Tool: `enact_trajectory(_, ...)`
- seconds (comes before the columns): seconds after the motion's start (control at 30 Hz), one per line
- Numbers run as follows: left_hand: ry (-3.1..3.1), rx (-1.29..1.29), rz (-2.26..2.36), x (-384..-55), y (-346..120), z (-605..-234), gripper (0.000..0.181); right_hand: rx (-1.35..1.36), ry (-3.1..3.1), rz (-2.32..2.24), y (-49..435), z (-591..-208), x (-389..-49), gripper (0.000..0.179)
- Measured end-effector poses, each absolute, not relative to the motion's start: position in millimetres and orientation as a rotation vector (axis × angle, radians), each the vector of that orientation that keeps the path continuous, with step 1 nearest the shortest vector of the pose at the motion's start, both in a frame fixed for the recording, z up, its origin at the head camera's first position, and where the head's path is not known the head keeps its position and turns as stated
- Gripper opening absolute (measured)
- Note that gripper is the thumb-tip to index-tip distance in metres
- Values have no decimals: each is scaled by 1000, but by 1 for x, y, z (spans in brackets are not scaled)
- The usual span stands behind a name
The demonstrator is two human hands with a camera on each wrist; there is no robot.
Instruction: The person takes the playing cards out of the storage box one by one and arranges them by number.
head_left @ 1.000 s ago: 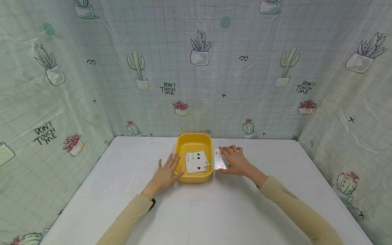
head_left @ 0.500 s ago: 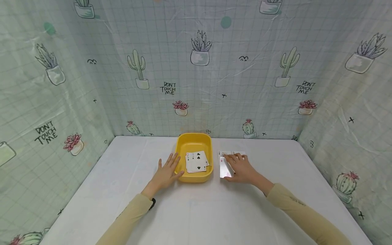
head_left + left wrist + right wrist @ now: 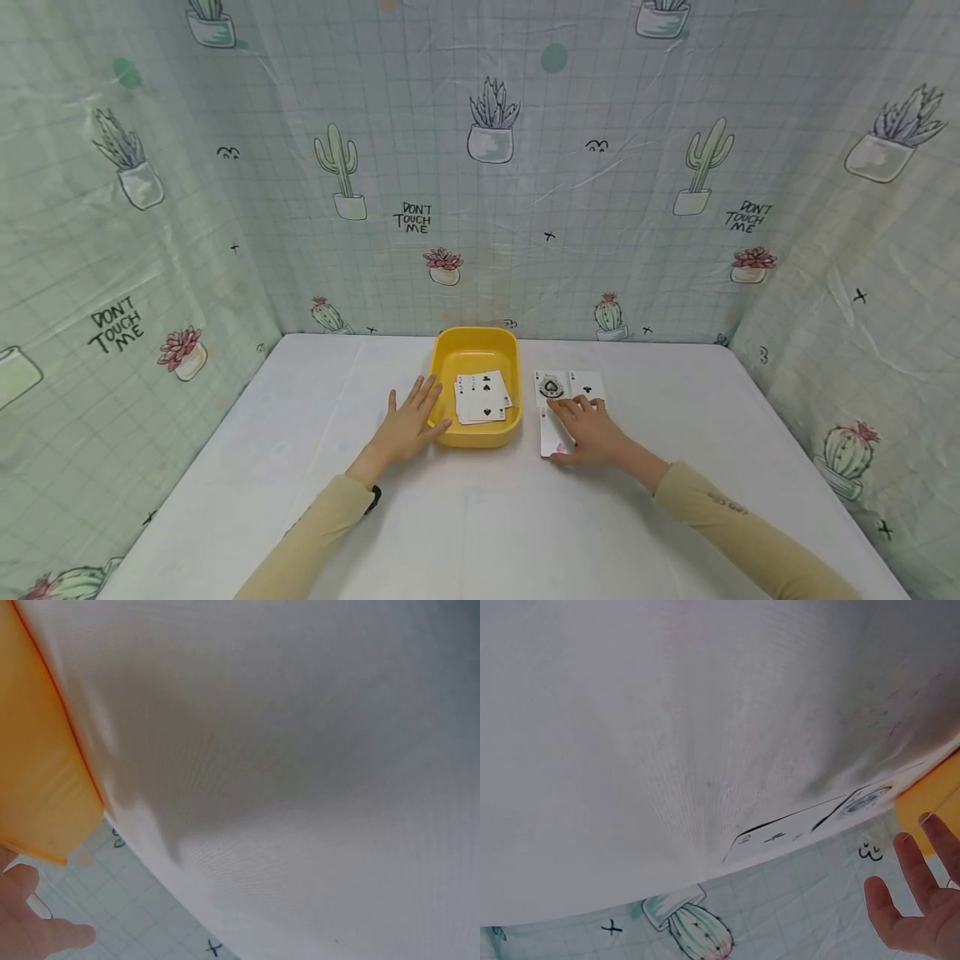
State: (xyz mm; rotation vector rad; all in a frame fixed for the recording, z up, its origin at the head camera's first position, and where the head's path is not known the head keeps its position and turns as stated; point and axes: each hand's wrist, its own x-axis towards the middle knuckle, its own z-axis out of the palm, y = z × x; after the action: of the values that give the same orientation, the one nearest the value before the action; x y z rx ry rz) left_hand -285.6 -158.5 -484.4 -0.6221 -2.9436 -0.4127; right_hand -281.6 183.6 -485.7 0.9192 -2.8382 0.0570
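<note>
My left hand (image 3: 405,427) rests with straight, spread fingers on the left rim of a yellow plastic tray (image 3: 472,437). Inside the tray lies a loose stack of playing cards (image 3: 480,398), spades and clubs showing. To the tray's right, my right hand (image 3: 592,435) pinches a playing card (image 3: 551,432) with red pips, thumb at its near edge and fingertips at its far edge. The hand covers this card's right part. Just beyond it lie an ace of spades (image 3: 551,386) and a club card (image 3: 587,385), side by side and face up.
A white cloth covers the table (image 3: 465,533). Behind and at both sides hangs a curtain (image 3: 487,192) printed with cacti, meeting the table's back edge. In the left wrist view the tray's outer wall (image 3: 37,735) stands at the left.
My right hand has drawn the red-pip card toward me and slightly right, uncovering the ace of spades and the club card. The left hand has stayed on the tray.
</note>
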Motion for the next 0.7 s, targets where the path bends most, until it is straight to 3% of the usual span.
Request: enact_trajectory(0.7, -2944, -612, -402, -283, -157, -483, 72, 914, -2941, 39, 181, -500, -286, 87)
